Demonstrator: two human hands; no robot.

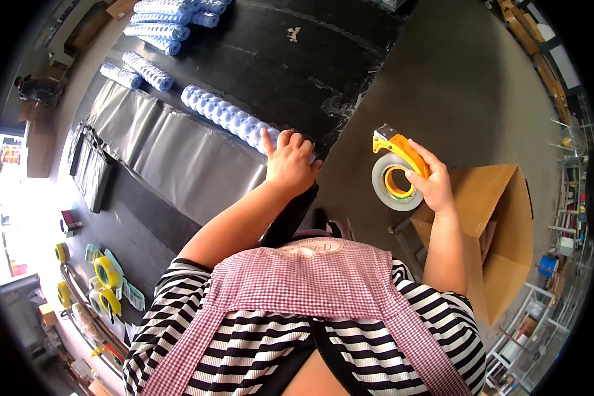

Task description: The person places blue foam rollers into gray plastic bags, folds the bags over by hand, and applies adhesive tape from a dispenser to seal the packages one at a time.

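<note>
My left hand [293, 162] rests over the near right end of a light blue, bumpy rolled mat [221, 115], fingers bent over it. Beneath the roll, a sheet of grey plastic film [198, 148] lies along the black table [270, 53]. Off to the right, past the table edge, my right hand [435, 181] grips a yellow tape dispenser [406, 155]. A large roll of clear tape [379, 185] sits on the dispenser, whose metal cutter points away from me. What lies under my left palm is hidden.
More blue rolls [155, 30] are piled at the table's far left, with two [148, 72] closer. Folded black bags [92, 165] lie on the left. Tape rolls [105, 270] sit at the lower left. An open cardboard box [472, 198] stands at my right.
</note>
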